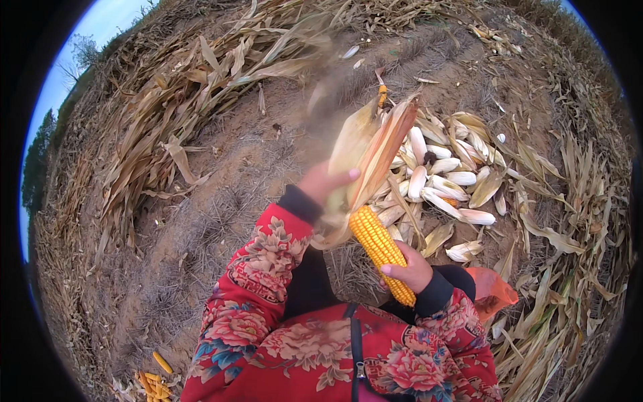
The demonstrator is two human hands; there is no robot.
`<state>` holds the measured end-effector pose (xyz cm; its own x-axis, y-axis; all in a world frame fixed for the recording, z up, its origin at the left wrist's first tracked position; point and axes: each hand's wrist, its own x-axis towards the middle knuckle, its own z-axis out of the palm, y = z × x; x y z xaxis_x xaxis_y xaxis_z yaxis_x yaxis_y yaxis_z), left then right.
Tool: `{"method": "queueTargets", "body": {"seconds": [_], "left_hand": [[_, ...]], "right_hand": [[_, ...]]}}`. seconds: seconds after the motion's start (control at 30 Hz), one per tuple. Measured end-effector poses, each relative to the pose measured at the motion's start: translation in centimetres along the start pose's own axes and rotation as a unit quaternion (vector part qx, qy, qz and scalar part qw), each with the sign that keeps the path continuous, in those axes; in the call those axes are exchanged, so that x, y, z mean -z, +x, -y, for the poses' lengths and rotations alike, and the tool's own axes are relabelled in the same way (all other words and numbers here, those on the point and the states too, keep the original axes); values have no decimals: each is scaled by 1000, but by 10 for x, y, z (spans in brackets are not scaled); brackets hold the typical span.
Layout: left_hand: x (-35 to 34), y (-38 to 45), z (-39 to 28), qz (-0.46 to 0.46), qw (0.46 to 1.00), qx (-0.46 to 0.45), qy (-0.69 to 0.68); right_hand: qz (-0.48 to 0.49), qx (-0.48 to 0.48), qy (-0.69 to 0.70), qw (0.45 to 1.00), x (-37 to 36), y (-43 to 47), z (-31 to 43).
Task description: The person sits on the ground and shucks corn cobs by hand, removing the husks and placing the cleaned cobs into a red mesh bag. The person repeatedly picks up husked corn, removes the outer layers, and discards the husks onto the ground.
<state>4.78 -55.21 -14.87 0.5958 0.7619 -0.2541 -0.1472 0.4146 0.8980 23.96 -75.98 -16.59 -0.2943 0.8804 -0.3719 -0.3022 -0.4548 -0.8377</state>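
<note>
In my right hand [409, 269] is the lower part of a yellow corn cob [379, 246], its kernels bare. Dry husk leaves [371, 156], pulled back from the cob's upper end, fan upward. My left hand [326, 183] grips these leaves at their base, with the thumb lying across them. Just beyond the husk, a heap of corn ears in pale husks [444, 166] lies on the soil. A small piece of yellow corn [383, 95] shows behind the tips of the leaves.
Long rows of dry corn stalks [201, 95] lie to the left, with more stalks [593, 211] on the right. An orange plastic bag [492, 294] is beside my right sleeve. Several husked cobs [153, 386] lie at the lower left. Stubble and scattered kernels cover the soil.
</note>
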Motion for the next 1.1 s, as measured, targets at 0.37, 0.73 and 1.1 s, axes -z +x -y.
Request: {"method": "queueTargets", "body": {"seconds": [0.37,0.73,1.1], "left_hand": [[25,49,74,-99,954,-48,-278],[-2,23,70,-176,982,-76,-5],[-6,24,20,8,969,-8,-248]], "right_hand": [[-34,43,59,997,-3,5,0],[-43,87,161,982,2,3,4],[-72,71,-40,994,1,-2,7]]}}
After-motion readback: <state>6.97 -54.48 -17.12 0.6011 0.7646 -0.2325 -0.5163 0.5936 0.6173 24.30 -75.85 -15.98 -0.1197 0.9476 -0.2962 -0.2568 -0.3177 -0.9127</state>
